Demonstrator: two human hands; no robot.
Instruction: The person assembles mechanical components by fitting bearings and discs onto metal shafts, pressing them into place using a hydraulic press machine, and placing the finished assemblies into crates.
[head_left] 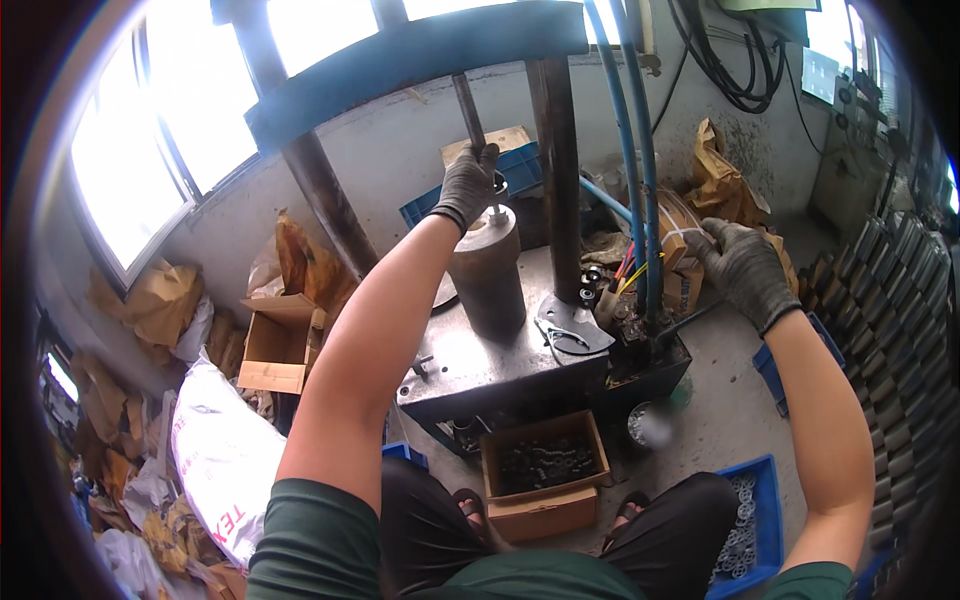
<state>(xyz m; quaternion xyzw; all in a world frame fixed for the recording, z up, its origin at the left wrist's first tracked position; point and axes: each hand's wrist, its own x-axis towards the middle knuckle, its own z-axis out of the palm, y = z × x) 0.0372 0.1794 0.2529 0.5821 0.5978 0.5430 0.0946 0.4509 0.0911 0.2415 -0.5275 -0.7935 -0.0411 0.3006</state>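
Observation:
My left hand [468, 187], in a dark knitted glove, reaches to the lower end of an upright metal rod [467, 108]. Its fingers are closed round something small, partly hidden, with a ring-like edge showing beside them. Just below stands a thick steel cylinder [489, 285] with a small pin [496, 214] on top. The cylinder rests on the metal table [455, 352] of a press. Out to the right, my gloved right hand [745, 272] is raised with loosely bent fingers apart, nothing visible in them. A dark lever [692, 318] slopes up below it.
A flat metal plate [575, 328] lies at the table's right side, by blue hoses [646, 180]. A carton [545, 512] of dark parts sits between my feet. To the right is a blue crate [768, 500] of metal rings; to the left, a white sack [222, 450] and open carton [274, 377].

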